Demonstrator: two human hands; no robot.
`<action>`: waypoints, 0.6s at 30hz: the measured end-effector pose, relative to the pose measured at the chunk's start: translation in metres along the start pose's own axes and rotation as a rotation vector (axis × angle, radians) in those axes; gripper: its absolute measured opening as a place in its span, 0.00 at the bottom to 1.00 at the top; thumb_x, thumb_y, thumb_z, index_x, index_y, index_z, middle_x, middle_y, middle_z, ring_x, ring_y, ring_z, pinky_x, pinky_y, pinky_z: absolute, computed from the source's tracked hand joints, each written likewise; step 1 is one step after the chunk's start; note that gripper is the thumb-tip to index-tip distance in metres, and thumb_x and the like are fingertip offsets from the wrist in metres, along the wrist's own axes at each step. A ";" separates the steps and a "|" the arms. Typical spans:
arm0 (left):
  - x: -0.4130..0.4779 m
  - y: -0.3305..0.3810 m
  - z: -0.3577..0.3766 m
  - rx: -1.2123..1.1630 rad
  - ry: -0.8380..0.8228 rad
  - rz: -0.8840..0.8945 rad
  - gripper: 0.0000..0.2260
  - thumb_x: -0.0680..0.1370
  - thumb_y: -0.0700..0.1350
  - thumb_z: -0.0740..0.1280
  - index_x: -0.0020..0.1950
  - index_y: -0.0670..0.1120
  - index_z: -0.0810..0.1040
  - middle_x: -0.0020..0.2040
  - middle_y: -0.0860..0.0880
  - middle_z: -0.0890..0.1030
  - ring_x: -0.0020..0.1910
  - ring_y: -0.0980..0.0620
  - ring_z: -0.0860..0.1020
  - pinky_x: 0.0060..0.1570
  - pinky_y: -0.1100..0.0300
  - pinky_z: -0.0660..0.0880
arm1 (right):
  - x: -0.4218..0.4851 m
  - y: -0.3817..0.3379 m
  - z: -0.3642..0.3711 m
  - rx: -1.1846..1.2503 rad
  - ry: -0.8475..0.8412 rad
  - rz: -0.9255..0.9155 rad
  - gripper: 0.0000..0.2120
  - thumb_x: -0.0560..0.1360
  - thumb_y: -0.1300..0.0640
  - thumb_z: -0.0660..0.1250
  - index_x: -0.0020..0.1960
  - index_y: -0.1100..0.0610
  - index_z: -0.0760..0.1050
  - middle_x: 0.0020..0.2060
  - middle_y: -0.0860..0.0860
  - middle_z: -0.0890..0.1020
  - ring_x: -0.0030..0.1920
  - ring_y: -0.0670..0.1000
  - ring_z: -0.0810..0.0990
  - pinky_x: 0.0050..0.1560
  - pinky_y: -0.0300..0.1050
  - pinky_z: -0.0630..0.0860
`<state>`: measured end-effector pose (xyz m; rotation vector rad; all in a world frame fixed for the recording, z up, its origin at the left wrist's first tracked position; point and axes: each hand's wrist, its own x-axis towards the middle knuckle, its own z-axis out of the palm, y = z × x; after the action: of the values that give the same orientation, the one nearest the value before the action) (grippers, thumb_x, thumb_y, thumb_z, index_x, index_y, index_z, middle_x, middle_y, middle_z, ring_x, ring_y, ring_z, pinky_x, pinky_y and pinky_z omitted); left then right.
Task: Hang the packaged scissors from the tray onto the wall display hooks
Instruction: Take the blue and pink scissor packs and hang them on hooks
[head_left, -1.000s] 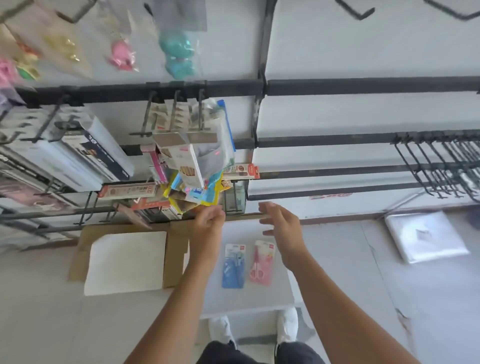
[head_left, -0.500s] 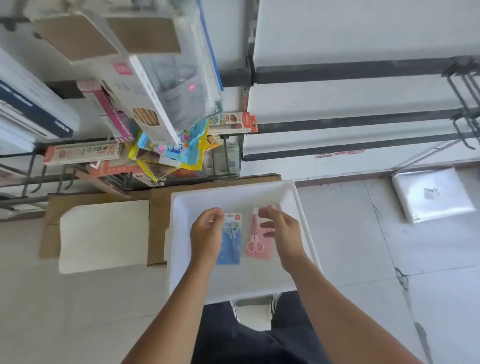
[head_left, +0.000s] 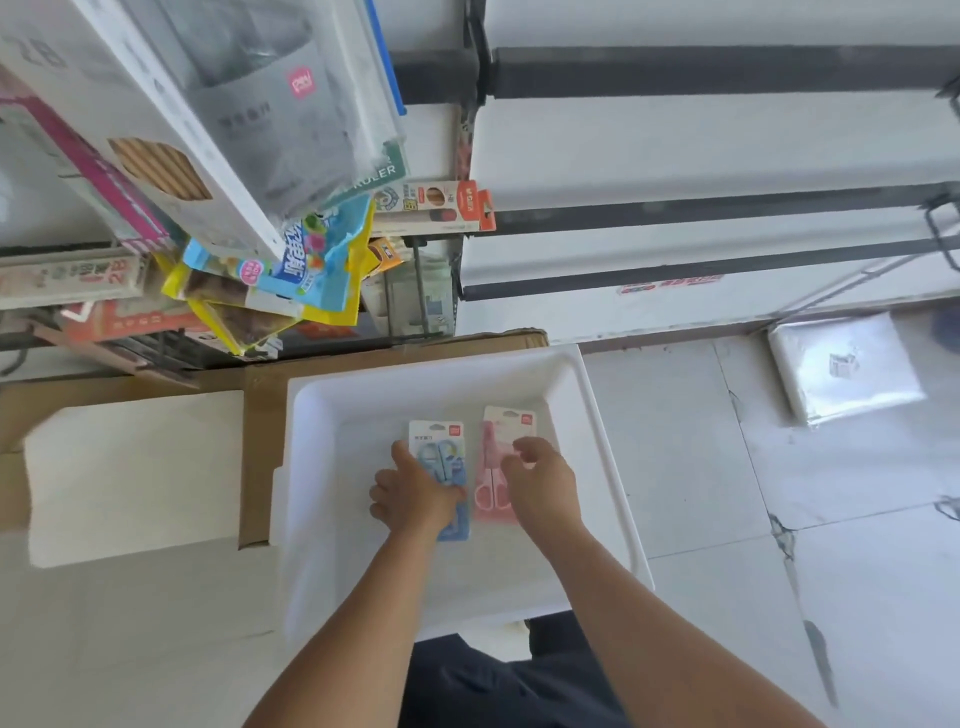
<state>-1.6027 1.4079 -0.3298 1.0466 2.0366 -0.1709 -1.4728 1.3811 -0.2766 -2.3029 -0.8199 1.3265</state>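
Two packs of scissors lie side by side in a white tray (head_left: 597, 415). The blue scissors pack (head_left: 440, 452) is on the left, the pink scissors pack (head_left: 493, 467) on the right. My left hand (head_left: 415, 493) lies over the lower part of the blue pack, fingers curled onto it. My right hand (head_left: 540, 483) rests on the right edge of the pink pack, fingers bent at its top. Both packs still lie flat on the tray floor. Dark wall rails (head_left: 701, 208) run across the white wall above; a hook (head_left: 943, 228) shows at the far right.
Hanging stationery packs (head_left: 291, 260) crowd the upper left, close above the tray's far edge. A cardboard box (head_left: 260, 415) with a white foam sheet (head_left: 130, 478) sits left of the tray. A plastic-wrapped white bundle (head_left: 841, 369) lies on the floor tiles at right.
The view tilted down from the wall to the tray. Both hands came down from in front of the display and now lie on the two scissors packs.
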 end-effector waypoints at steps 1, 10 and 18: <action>0.002 0.000 -0.001 -0.057 -0.009 -0.011 0.39 0.68 0.48 0.79 0.73 0.47 0.62 0.65 0.38 0.70 0.63 0.36 0.73 0.61 0.48 0.69 | 0.001 0.000 0.004 -0.037 0.013 0.019 0.21 0.79 0.54 0.62 0.72 0.53 0.72 0.67 0.51 0.78 0.58 0.53 0.81 0.56 0.51 0.80; -0.006 -0.023 -0.041 -0.590 0.057 0.059 0.11 0.73 0.34 0.70 0.53 0.44 0.75 0.48 0.46 0.81 0.45 0.43 0.79 0.42 0.58 0.71 | 0.011 0.006 0.033 -0.451 0.025 0.098 0.37 0.77 0.44 0.69 0.77 0.58 0.58 0.66 0.58 0.71 0.67 0.61 0.70 0.61 0.54 0.72; -0.005 -0.031 -0.059 -0.724 0.072 0.104 0.11 0.77 0.35 0.69 0.57 0.46 0.75 0.51 0.47 0.81 0.46 0.49 0.78 0.38 0.59 0.72 | 0.016 0.007 0.055 -0.299 0.048 0.129 0.38 0.76 0.53 0.69 0.80 0.53 0.52 0.69 0.60 0.67 0.69 0.63 0.66 0.72 0.56 0.61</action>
<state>-1.6601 1.4116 -0.2951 0.6905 1.8635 0.6236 -1.5119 1.3869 -0.3187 -2.6479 -0.9219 1.2676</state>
